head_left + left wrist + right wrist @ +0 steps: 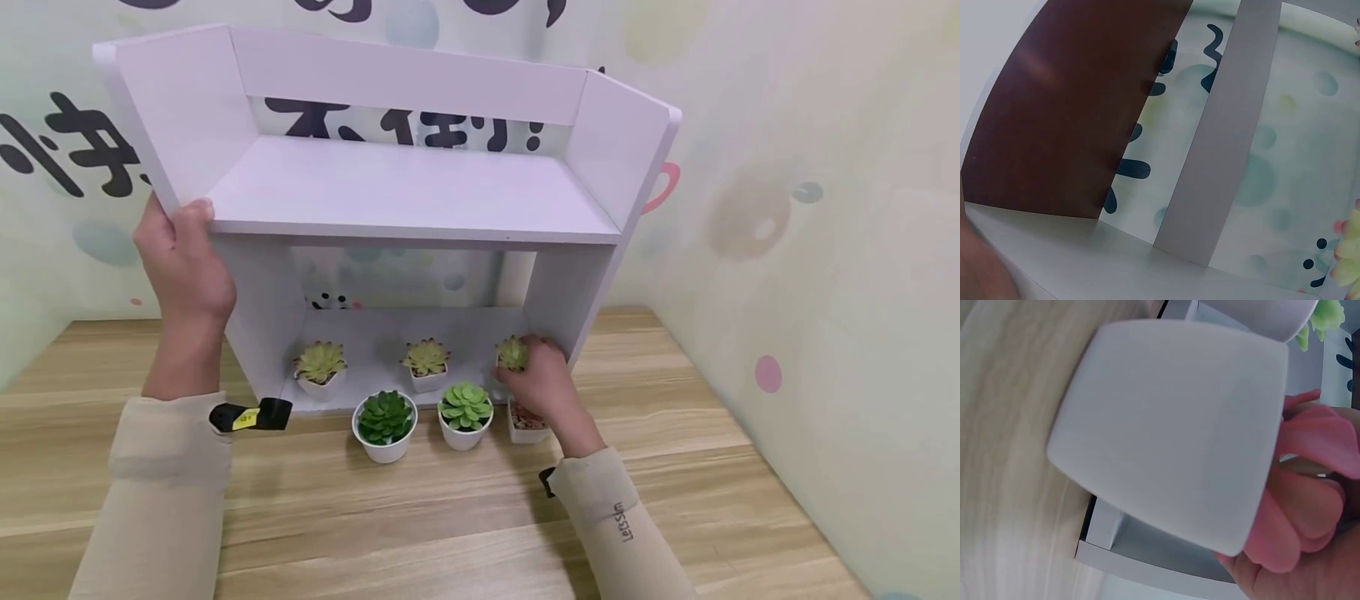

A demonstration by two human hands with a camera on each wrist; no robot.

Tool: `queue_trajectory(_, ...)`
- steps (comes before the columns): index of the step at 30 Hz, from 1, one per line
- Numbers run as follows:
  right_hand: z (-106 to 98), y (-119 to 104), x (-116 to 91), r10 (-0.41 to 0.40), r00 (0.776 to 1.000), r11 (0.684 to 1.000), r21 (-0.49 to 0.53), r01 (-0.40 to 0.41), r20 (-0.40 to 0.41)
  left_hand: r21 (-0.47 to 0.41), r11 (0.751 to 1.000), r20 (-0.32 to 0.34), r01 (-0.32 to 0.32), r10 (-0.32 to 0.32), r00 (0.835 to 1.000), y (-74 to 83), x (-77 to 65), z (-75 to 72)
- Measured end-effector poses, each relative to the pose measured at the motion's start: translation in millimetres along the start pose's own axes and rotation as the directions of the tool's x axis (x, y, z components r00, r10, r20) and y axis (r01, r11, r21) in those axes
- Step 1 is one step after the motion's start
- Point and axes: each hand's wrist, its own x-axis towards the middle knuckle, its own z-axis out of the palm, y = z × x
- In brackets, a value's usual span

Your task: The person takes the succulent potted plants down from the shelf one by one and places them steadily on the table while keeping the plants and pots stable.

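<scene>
Work area: pale printed wall behind, wood-grain table below.
Clock reference: head view, centred on the right-rear succulent; 12 points away from us.
Right-rear succulent: at the right end of the white shelf's lower level; its pot is mostly hidden.
Right hand: gripping this succulent, fingers curled round its right side.
Reddish succulent: 6 o'clock, in a square pot beneath our hand.
Light green succulent: between 7 and 8 o'clock.
Dark green succulent: 8 o'clock.
Middle succulent and left-rear succulent: 9 o'clock, on the lower level.
Left hand: between 9 and 10 o'clock, gripping the shelf's side, thumb over the ledge.
Handling, our judgement: brace the shelf; hold the pot level, pinching below the leaves; clear the reddish plant when withdrawing toward 6 o'clock.
</scene>
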Motion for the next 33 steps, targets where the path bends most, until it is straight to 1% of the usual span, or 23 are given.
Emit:
queue_trajectory(4,-3,-1,1,-0.021,1.000,1.000,-0.001,0.021,-0.021,0.000,1.000,-0.006,0.001,-0.001,1.000,-0.2,0.6,-0.6)
queue_trajectory(10,-10,-4,0,-0.056,0.993,0.998,0.014,0.058,-0.106,-0.004,1.000,-0.003,-0.002,0.002,1.000,-0.7,0.6,-0.6)
queue_trajectory(14,-16,-8,-1,-0.067,0.989,0.997,0.038,0.072,-0.134,-0.015,1.000,0.001,-0.003,0.003,1.000,-0.7,1.0,0.6)
queue_trajectory(20,-24,-12,-2,-0.092,0.984,0.994,0.047,0.100,-0.151,-0.031,1.000,0.023,0.006,-0.005,1.000,-1.4,1.5,3.7)
queue_trajectory(27,-32,-13,-6,-0.117,0.980,0.992,0.018,0.121,-0.162,-0.004,1.000,0.010,0.015,-0.015,1.000,-3.4,0.5,4.6)
queue_trajectory(30,-35,-15,-12,-0.121,0.980,0.991,0.031,0.127,-0.156,0.005,1.000,-0.007,0.003,-0.003,1.000,-3.3,0.6,3.9)
queue_trajectory(33,-41,-17,-20,-0.100,0.984,0.992,0.064,0.111,-0.149,-0.016,1.000,-0.018,-0.019,0.019,1.000,-2.8,1.5,3.7)
